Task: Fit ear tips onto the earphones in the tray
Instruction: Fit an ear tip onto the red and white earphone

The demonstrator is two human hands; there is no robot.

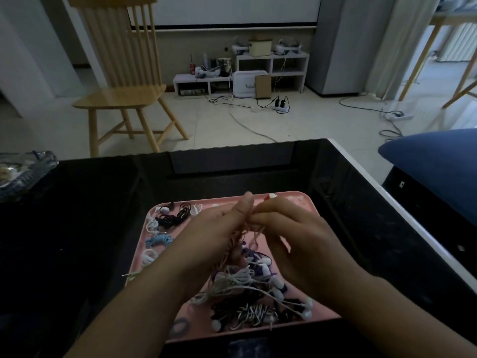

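From the head camera, your left hand (219,228) and right hand (291,236) both pinch a pinkish earphone cord (251,232) hanging roughly twelve-to-six over the pink tray (307,202), with tangled earphones (247,293) heaped beneath toward six.

The left hand (219,228) and right hand (291,236) are hiding whatever their fingertips are pinching, plus the pink tray's (304,200) middle. The glass dish (23,171) is running off the left edge; its contents are blurring.
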